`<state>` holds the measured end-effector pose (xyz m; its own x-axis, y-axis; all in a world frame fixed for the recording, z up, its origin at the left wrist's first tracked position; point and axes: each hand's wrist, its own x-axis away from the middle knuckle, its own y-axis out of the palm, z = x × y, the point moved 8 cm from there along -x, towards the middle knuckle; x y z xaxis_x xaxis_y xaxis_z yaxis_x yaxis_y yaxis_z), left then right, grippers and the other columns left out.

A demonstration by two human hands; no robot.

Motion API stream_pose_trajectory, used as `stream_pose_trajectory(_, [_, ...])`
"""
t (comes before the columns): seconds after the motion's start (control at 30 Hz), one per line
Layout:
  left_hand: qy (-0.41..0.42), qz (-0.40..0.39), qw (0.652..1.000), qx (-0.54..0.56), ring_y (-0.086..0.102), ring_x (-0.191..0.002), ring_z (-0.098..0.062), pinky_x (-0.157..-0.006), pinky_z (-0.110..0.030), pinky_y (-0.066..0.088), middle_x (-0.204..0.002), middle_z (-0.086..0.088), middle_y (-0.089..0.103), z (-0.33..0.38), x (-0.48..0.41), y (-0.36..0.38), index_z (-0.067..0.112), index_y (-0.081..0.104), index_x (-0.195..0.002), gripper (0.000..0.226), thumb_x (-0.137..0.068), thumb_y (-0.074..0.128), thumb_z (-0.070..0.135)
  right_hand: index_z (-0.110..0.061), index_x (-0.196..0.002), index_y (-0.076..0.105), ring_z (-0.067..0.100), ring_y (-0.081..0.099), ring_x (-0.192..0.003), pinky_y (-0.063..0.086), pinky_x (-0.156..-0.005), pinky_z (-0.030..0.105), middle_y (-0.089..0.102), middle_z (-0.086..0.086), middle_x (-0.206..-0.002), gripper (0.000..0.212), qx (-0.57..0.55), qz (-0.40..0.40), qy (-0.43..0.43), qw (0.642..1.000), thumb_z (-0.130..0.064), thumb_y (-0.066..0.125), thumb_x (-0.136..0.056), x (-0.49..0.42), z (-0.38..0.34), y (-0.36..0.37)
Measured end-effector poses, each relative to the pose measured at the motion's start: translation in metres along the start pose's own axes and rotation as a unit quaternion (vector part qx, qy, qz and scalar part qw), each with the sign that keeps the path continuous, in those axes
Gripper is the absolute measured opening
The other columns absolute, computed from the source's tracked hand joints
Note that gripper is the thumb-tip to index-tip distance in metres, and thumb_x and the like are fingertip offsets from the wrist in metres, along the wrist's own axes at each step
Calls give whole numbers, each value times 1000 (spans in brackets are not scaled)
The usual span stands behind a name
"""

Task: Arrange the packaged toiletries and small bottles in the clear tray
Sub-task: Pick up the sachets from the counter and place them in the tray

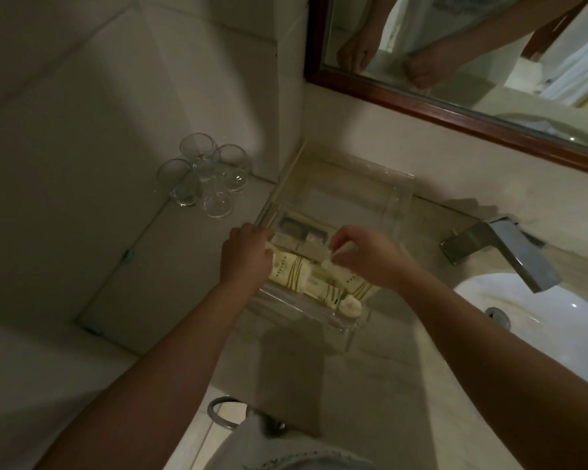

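Dim bathroom lighting falls on a pale stone surface [381, 374] beside a white basin [537, 313] and a chrome tap [503, 252], under a wood-framed mirror [455, 106]. On it, against the wall, stands the clear tray [398, 195], with a cluster of drinking glasses [204, 174] to its left.

Handling: the packaged toiletries [292, 269] are probably light, with thin, pliable wrappers that crease under pressure. Take each by its long edges, not the flat face. The small bottle [454, 306] is likely rigid, smooth and prone to rolling; grip it around the body.

Appearance: the packages are cream with olive curved stripes and small print, lying overlapped in the near half of the tray. The far half shows bare. Grey items sit behind them; what they are cannot be told.

Hands: the left hand [246, 256] rests with curled fingers on the packages at the tray's left wall. The right hand [367, 256] pinches a small pale item [328, 264] above the packages.
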<state>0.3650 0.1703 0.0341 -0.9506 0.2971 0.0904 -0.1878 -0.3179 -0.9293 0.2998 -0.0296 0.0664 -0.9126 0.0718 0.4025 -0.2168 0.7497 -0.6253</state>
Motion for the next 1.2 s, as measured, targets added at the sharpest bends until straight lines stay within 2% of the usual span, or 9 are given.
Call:
stream_pose_trajectory(0.1, [73,7,997,14,55,-104,-29,-87,-39,48,-114,-9,62,20,19,8,15,65,-108,28,-81,54,14,-30,-98,61,13,62,-84,49,-66,26,65,-6,-97,21,100,-69,-28,992,-22,72,-82,-15,-17,35])
stream_pose_trajectory(0.17, [100,-28,994,17,53,-115,-29,-96,-41,45,-125,-9,59,25,35,24,12,66,-108,28,-85,51,15,-26,-108,60,11,58,-84,41,-65,22,63,-5,-101,32,119,-82,-43,989,-22,74,-80,-20,-20,52])
stream_pose_trajectory(0.23, [114,-73,991,-9,43,-130,-28,-106,-43,38,-140,-9,50,22,48,43,11,62,-115,32,-89,46,18,-21,-118,58,16,58,-95,37,-73,21,63,0,-112,42,151,-55,-68,985,-23,75,-80,-22,-20,58])
stream_pose_trajectory(0.33, [117,-92,989,-7,30,-140,-26,-113,-42,29,-150,-6,40,17,56,51,17,58,-123,35,-92,44,23,-23,-118,57,21,58,-106,44,-81,28,61,0,-117,42,197,21,-60,978,-31,73,-80,-16,-8,49])
stream_pose_trajectory(0.47, [105,-83,991,-11,23,-143,-25,-116,-42,23,-151,-5,36,15,53,46,21,56,-125,36,-91,45,24,-32,-116,56,21,52,-111,45,-92,36,57,-4,-121,42,283,13,-37,958,-44,70,-78,1,12,62])
stream_pose_trajectory(0.63, [91,-91,991,-22,22,-144,-24,-116,-43,22,-154,-5,30,11,46,44,24,45,-136,45,-91,44,26,-32,-110,57,19,52,-106,45,-84,33,55,-4,-116,37,261,22,-41,964,-42,69,-77,6,19,73])
stream_pose_trajectory(0.77, [70,-119,990,-39,20,-143,-28,-113,-45,22,-156,-6,25,9,42,46,26,34,-142,56,-89,45,38,-30,-109,57,20,53,-105,46,-84,34,55,-3,-115,35,259,25,-49,964,-36,71,-78,5,17,75])
stream_pose_trajectory(1.07, [59,-146,986,-51,16,-142,-32,-113,-49,18,-157,-14,20,10,38,51,24,35,-139,57,-86,46,43,-30,-109,56,20,52,-105,49,-84,35,54,-2,-115,35,253,34,-32,966,-35,71,-78,4,19,78])
stream_pose_trajectory(1.2, [48,-112,992,-27,20,-139,-34,-111,-50,22,-154,-13,24,12,43,46,24,39,-135,58,-82,54,40,-28,-111,58,20,54,-107,50,-87,37,55,-1,-116,32,199,59,-31,978,-34,70,-81,15,20,70])
